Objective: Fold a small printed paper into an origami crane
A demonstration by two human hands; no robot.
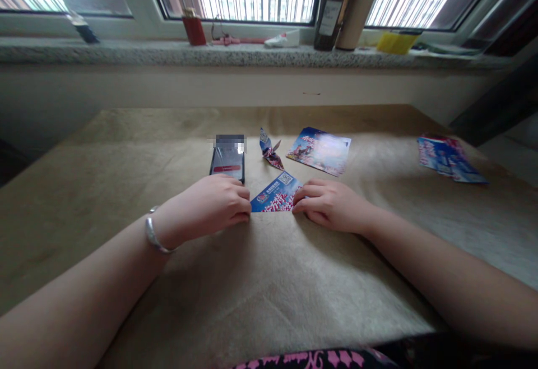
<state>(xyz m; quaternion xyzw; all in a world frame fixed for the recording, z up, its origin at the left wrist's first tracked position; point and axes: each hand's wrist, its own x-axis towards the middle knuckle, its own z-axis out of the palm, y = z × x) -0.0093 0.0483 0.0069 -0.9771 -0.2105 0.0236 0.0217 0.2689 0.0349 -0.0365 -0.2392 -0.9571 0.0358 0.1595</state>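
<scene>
A blue printed sheet of paper [275, 194], folded to a triangle, lies on the table with its straight edge toward me and a QR code near its top point. At its left corner, the curled fingers of my left hand [222, 203] are closed on the paper. My right hand [325, 203] has its fingers bent together over the right corner, covering it. Just beyond the sheet stands a folded paper crane [270, 150] of similar print. A phone [227, 158] lies past my left hand, its lower end partly hidden by that hand.
A stack of square printed sheets [321, 150] lies behind my right hand. More printed papers [451, 158] are spread at the table's right side. Along the back, the stone windowsill [252, 54] carries a red container [194, 28], a dark bottle [332, 15] and a yellow item [397, 42].
</scene>
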